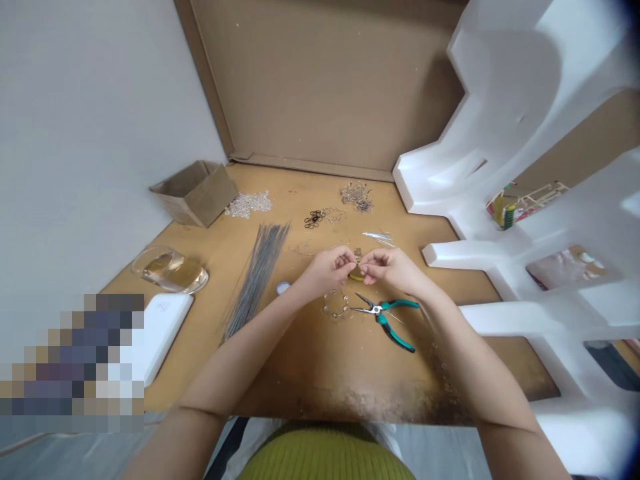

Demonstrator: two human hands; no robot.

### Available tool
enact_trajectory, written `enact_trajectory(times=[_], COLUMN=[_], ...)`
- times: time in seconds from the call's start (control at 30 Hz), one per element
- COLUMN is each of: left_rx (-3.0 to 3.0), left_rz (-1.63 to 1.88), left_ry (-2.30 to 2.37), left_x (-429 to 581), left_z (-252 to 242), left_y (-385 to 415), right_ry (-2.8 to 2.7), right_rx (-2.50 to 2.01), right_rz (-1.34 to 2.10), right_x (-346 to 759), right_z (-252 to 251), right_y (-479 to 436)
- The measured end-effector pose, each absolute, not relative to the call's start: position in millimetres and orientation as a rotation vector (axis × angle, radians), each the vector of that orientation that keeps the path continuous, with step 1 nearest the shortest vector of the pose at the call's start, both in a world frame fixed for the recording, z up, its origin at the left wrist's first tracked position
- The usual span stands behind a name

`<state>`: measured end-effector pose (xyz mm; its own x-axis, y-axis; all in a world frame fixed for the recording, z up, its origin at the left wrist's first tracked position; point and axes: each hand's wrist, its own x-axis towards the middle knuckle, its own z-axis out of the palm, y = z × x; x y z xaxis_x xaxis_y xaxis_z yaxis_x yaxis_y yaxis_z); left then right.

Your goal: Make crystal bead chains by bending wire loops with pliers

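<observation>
My left hand (336,268) and my right hand (384,268) meet over the middle of the table, each with thumb and fingers pinched together. Something thin and tiny is between the fingertips, too small to name. Just beneath the fingers is a small yellowish round thing (356,274), partly hidden by them. A loop of thin wire with clear beads (336,305) lies just below my left hand. Below my right hand rests a pair of long-nose pliers (377,310) with green and black handles, jaws apart and pointing left.
Left of my arms lie a bundle of grey wires (257,280), a glass mug with amber liquid (173,269) and a white slab (167,333). Behind are a cardboard box (200,193), clear beads (249,204), black rings (315,219) and tangled wire pieces (357,197). White foam (450,255) borders the right.
</observation>
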<state>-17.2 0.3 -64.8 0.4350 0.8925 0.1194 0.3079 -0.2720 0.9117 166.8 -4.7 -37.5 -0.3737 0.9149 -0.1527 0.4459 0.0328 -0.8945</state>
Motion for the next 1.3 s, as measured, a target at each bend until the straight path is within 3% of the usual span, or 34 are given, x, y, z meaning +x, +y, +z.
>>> enact_trajectory(times=[0.17, 0.43, 1.0, 1.3], left_rx=[1.365, 1.392, 1.382, 1.286], left_rz=[0.772, 0.704, 0.75, 0.756], left_ry=[0.867, 0.818, 0.784, 0.75], left_x=[-21, -25, -22, -24], left_z=[-56, -49, -44, -44], left_y=[1, -1, -5, -6], right_ry=[-1.603, -1.568, -1.49, -1.502], right_rx=[-1.255, -1.156, -1.277, -1.244], right_rz=[1.566, 1.692, 1.314, 1.425], right_x=[170, 175, 164, 174], right_z=[-35, -43, -35, -27], right_y=[-6, -7, -20, -21])
